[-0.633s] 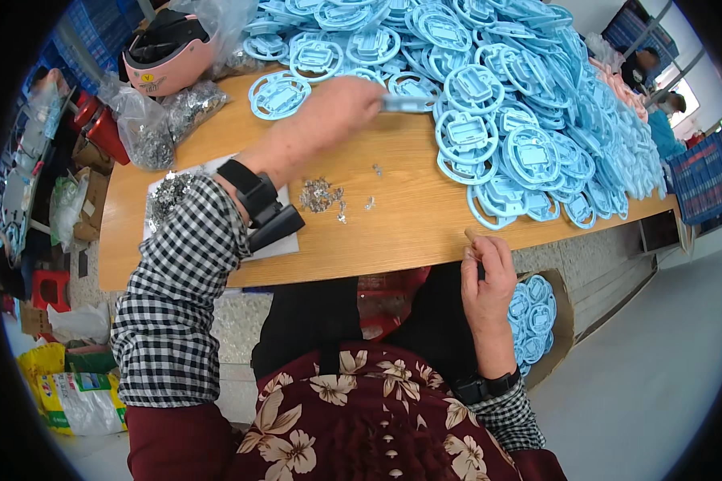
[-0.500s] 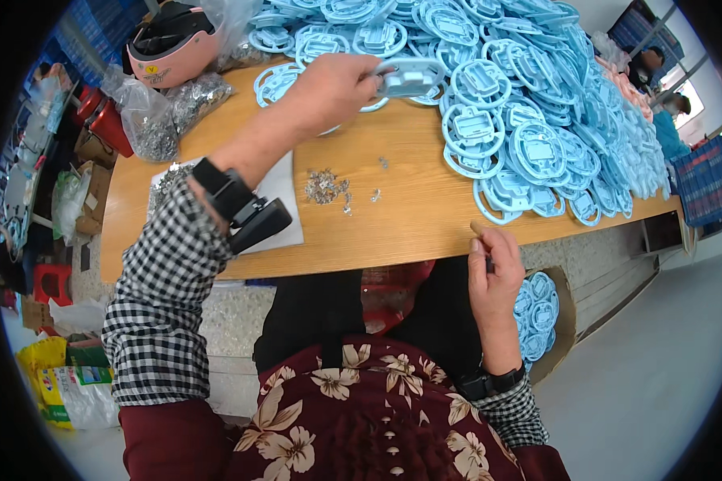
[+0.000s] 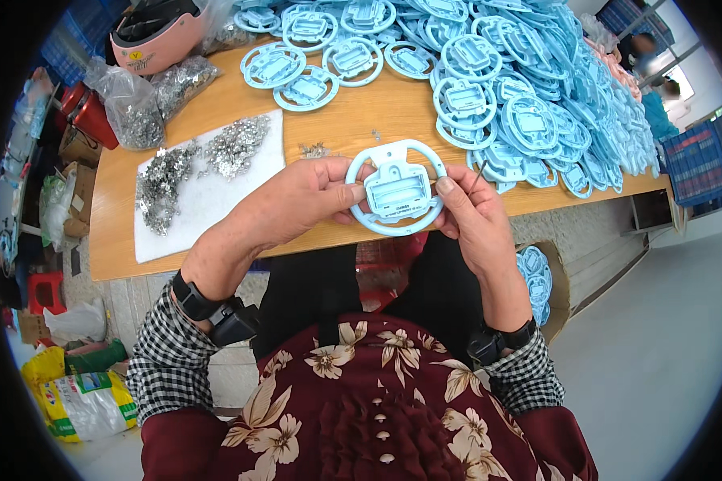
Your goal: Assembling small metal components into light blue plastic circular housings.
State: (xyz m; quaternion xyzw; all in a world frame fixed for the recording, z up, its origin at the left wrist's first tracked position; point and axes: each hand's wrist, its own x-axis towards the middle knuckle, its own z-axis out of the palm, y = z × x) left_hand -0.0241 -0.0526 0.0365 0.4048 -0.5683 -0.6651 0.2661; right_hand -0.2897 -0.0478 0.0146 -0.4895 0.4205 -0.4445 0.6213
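Wooden table (image 3: 393,112) spans the scene, its near edge just before the seated person's lap. Far left: pink helmet (image 3: 156,40), with two clear bags of small metal parts nearer, one upright (image 3: 136,112) and one lying (image 3: 184,84). Left part of table: white pad (image 3: 208,212) bearing two heaps of silvery metal pieces, one at left (image 3: 160,184), one at right toward the far edge (image 3: 237,146). Small scatter of similar pieces (image 3: 314,150) on bare wood, right of pad.

Light-blue wheel-shaped part (image 3: 397,195) held above the near table edge, at centre, recessed panel facing the wearer. Left hand (image 3: 317,192): thumb and fingers pinched on the left side of its rim. Right hand (image 3: 473,212): thumb and fingers at the right side of the rim; thin dark rod (image 3: 480,174) projects up from between these fingers. Hands apart, joined only through the part.

Large pile of like blue parts (image 3: 529,120) covers far and right table; several lie singly at its left margin. Cardboard box (image 3: 560,280), near right below table level, contains more blue parts (image 3: 535,272).
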